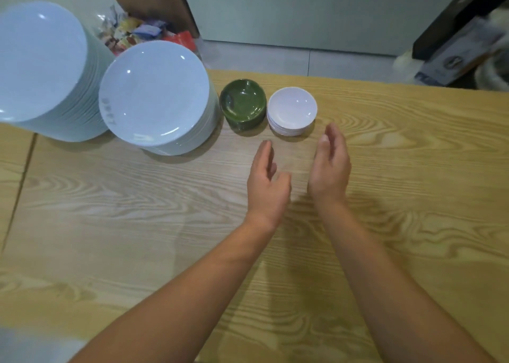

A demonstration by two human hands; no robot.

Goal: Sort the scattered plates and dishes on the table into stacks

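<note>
left hand (267, 178): hovering just over the table (413, 169), fingers loose and mostly straight, thumb sticking out, not holding anything
right hand (330, 167): hanging next to the left hand with a gap between them, palm turning inward toward it, fingers relaxed, gripping nothing either; its fingertips are sitting near the white dishes but not touching them
big stack (41, 59): tall pile of pale blue plates standing at the far left of the table, partly cut off by the frame
second stack (157, 92): another tall pile of the same kind of plates sitting just right of the big stack; can't tell if the two are touching
green dishes (243, 103): small stack sitting just beside the second stack, on its right
white dishes (292, 107): small stack sitting right next to the green dishes, further right
background: colourful wrappers (137, 34) showing behind the plates, and a blurry box (457, 56) lying at top right, off the table
</note>
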